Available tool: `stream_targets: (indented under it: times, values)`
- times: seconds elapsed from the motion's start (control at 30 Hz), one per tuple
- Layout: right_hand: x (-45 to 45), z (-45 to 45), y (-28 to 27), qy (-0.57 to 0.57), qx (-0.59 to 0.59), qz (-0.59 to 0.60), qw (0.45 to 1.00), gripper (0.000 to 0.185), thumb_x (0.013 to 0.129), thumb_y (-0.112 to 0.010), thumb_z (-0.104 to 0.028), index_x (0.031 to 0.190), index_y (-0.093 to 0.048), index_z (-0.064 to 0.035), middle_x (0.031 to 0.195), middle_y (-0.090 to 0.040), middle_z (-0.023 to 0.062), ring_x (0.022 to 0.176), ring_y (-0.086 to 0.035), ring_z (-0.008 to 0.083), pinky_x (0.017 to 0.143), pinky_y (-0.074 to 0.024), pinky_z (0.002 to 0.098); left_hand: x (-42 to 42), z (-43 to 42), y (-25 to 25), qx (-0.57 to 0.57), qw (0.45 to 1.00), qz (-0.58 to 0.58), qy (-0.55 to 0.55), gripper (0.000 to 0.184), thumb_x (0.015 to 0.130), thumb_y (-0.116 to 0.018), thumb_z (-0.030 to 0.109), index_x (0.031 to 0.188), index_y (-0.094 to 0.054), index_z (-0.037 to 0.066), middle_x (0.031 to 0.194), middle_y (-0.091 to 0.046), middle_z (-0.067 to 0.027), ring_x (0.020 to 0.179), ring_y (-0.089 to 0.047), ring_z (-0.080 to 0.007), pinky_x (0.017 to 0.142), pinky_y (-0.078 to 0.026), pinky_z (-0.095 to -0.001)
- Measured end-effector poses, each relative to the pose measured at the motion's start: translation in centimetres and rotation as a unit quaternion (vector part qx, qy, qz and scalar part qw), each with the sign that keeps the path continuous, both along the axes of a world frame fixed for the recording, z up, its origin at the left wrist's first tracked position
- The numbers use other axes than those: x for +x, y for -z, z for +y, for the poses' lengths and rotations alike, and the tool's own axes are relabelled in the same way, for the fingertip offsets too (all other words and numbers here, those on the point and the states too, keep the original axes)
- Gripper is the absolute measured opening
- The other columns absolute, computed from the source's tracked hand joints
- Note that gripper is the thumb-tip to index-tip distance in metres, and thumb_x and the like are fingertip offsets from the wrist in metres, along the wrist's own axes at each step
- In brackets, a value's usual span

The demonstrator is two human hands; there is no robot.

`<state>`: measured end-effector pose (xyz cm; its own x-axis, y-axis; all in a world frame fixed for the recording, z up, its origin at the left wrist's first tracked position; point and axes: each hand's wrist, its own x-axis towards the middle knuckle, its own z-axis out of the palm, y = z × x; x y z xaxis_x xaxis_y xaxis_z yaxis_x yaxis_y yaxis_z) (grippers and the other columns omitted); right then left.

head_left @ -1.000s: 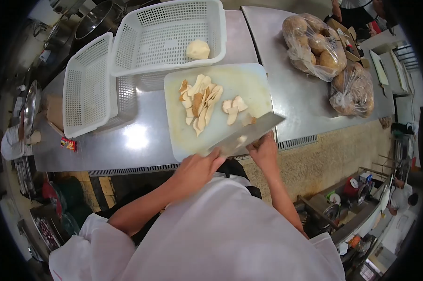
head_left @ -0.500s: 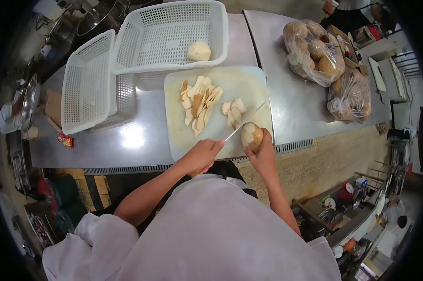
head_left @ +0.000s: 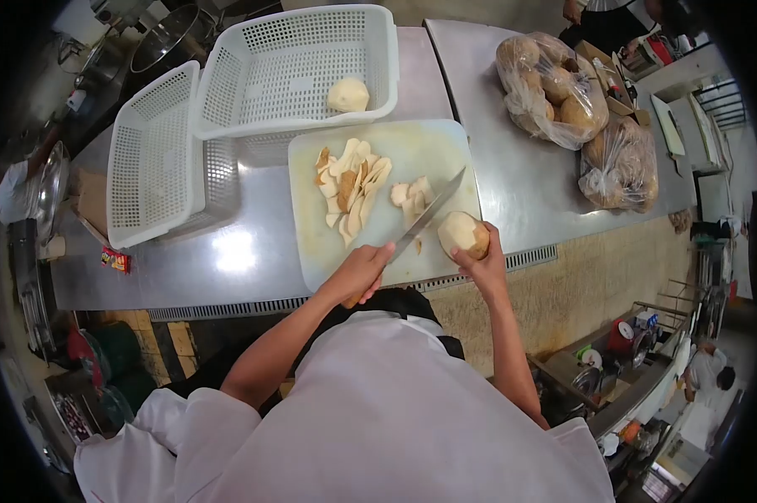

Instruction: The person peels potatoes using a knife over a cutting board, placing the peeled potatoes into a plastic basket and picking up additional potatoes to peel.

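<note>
My left hand [head_left: 362,272] is closed round the handle of a large knife [head_left: 429,214], whose blade points up and right over the cutting board [head_left: 320,251]. In my right hand [head_left: 485,267] is a partly peeled root vegetable [head_left: 462,235], with brown skin left along its right side. The blade is just left of the vegetable; whether they touch is unclear. A large pile of peelings [head_left: 351,189] lies on the board's left part, and a smaller pile [head_left: 412,197] is beside the blade.
Two white baskets [head_left: 295,71] [head_left: 154,159] stand at the back left; the larger holds a peeled vegetable [head_left: 348,95]. Bags of unpeeled vegetables [head_left: 554,88] [head_left: 622,163] sit at the right. A small red packet [head_left: 115,260] lies at the left. Other people are partly visible at the edges.
The vegetable was hidden behind the blade, then came into view; its pale peeled face is now turned up. The knife has changed tilt, and pieces have been added to the small pile.
</note>
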<state>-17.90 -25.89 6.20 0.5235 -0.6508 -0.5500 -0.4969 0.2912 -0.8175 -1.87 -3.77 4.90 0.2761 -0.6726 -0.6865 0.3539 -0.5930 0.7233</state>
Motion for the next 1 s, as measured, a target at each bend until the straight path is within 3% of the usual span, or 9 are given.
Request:
stream_targets:
  times: [0.07,0.17,0.23,0.33,0.53,0.73,0.87,0.93,1.0]
  values:
    - [-0.3,-0.3,1.3,-0.127,-0.244,-0.053,0.96,0.079,0.072,-0.089,-0.007,0.139,-0.047,-0.0047,0.124,-0.064,0.0166,0.118,-0.064,0.0318,0.094,-0.0546,0.0435,-0.1,1.6,-2.8,0.018,0.999,-0.045,0.014,0.064,0.111,-0.04,0.053,0.095,-0.061,-0.005,0.054,-0.05,-0.0051,0.038,-0.049,-0.013,0.035,-0.041,-0.0305]
    - [0.1,0.5,0.9,-0.2,-0.373,0.05,0.905,0.08,0.072,-0.089,-0.005,0.138,-0.044,-0.0057,0.128,-0.061,0.0196,0.121,-0.061,0.0388,0.099,-0.0524,0.0451,-0.7,4.1,-7.1,0.052,0.982,-0.158,0.091,0.054,0.112,-0.042,0.045,0.117,-0.066,-0.003,0.058,-0.057,-0.0113,0.041,-0.056,-0.0228,0.042,-0.047,-0.0385]
    - [0.1,0.8,1.0,-0.207,-0.37,0.065,0.903,0.082,0.071,-0.088,-0.004,0.139,-0.042,-0.0042,0.128,-0.059,0.0218,0.12,-0.059,0.043,0.099,-0.0512,0.0467,-1.9,5.9,-8.3,-0.094,0.923,-0.355,0.115,0.046,0.112,-0.04,0.04,0.125,-0.06,0.002,0.064,-0.06,-0.0268,0.056,-0.063,-0.0411,0.061,-0.053,-0.0515]
    - [-0.3,0.9,2.2,-0.225,-0.398,0.042,0.888,0.082,0.07,-0.084,0.001,0.14,-0.04,-0.0024,0.127,-0.056,0.0243,0.118,-0.055,0.0484,0.097,-0.0502,0.0495,-2.2,6.2,-12.3,0.042,0.925,-0.308,0.218,0.045,0.112,-0.04,0.039,0.135,-0.056,0.003,0.076,-0.065,-0.0301,0.076,-0.065,-0.0506,0.071,-0.052,-0.0572]
    - [0.1,2.0,1.6,-0.218,-0.431,0.043,0.874,0.083,0.07,-0.082,0.004,0.142,-0.04,-0.0008,0.127,-0.055,0.0249,0.119,-0.056,0.0475,0.096,-0.0505,0.0498,-2.4,-1.2,-3.4,-0.026,0.934,-0.338,0.109,0.047,0.112,-0.041,0.038,0.133,-0.061,0.001,0.077,-0.064,-0.0288,0.073,-0.063,-0.051,0.072,-0.051,-0.053]
    - [-0.6,0.4,1.9,-0.208,-0.35,0.046,0.912,0.086,0.07,-0.084,0.004,0.143,-0.039,-0.0007,0.133,-0.056,0.0249,0.123,-0.058,0.0452,0.1,-0.0503,0.0462,-2.4,3.2,-10.2,-0.02,0.961,-0.25,0.119,0.049,0.113,-0.039,0.038,0.121,-0.063,-0.003,0.074,-0.059,-0.03,0.076,-0.058,-0.0531,0.076,-0.049,-0.0528]
    - [-0.5,0.1,1.2,-0.226,-0.355,0.063,0.905,0.086,0.072,-0.085,0.004,0.144,-0.038,-0.0017,0.134,-0.059,0.0244,0.123,-0.061,0.0426,0.101,-0.052,0.0445,-2.5,-0.2,-7.1,-0.083,0.951,-0.283,0.091,0.049,0.113,-0.037,0.038,0.113,-0.064,-0.004,0.083,-0.067,-0.0282,0.084,-0.062,-0.0523,0.079,-0.05,-0.054]
    - [-0.9,-0.1,1.0,-0.223,-0.338,0.065,0.912,0.086,0.072,-0.084,0.004,0.144,-0.038,-0.0021,0.134,-0.059,0.024,0.124,-0.06,0.0423,0.1,-0.0524,0.0445,-1.6,-2.6,-8.4,0.077,0.984,-0.114,0.111,0.051,0.114,-0.036,0.039,0.104,-0.062,-0.004,0.075,-0.065,-0.0252,0.067,-0.063,-0.0448,0.07,-0.051,-0.0508]
    - [-0.5,-0.7,1.1,-0.224,-0.322,0.06,0.918,0.086,0.072,-0.084,0.004,0.144,-0.038,-0.0024,0.134,-0.059,0.0236,0.125,-0.06,0.0419,0.099,-0.0528,0.0445,-2.0,-0.1,-8.3,0.025,0.979,-0.171,0.108,0.053,0.114,-0.036,0.04,0.098,-0.06,-0.005,0.069,-0.062,-0.0224,0.058,-0.06,-0.0385,0.062,-0.05,-0.0481]
